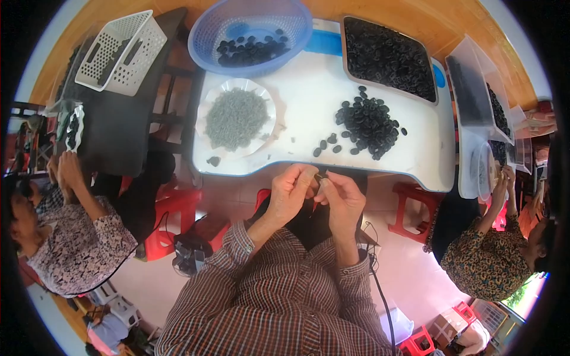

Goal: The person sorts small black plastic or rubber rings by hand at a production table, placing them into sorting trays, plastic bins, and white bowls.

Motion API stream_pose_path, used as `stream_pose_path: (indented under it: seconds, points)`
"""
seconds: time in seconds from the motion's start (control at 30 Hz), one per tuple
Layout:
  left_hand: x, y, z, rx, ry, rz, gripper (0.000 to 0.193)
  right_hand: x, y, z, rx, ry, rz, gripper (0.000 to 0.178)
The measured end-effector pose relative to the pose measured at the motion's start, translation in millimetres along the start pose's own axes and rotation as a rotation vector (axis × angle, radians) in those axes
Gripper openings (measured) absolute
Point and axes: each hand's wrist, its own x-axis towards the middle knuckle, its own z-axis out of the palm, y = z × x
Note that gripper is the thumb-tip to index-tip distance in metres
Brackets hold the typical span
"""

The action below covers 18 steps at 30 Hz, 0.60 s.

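Just off the near edge of the white table, my left hand and my right hand meet with fingertips pinched close together. A tiny dark piece seems to sit between them, mostly covered by the fingers, and its kind cannot be made out. Beyond my right hand lies a heap of small black oval pieces, with a few strays beside it. Ahead of my left hand, a white fluted plate carries a mound of small greyish, translucent bits.
A blue perforated basket with black pieces stands at the back, beside a tray full of black pieces. Co-workers sit at left and right. Red stools and a black cable are near me.
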Motion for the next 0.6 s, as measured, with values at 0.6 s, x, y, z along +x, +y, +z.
stream_pose_path:
  seconds: [0.6]
  points:
    - [50, -19, 13, 1.119, 0.136, 0.653, 0.020, 6, 3, -17, 0.017, 0.118, 0.079, 0.013]
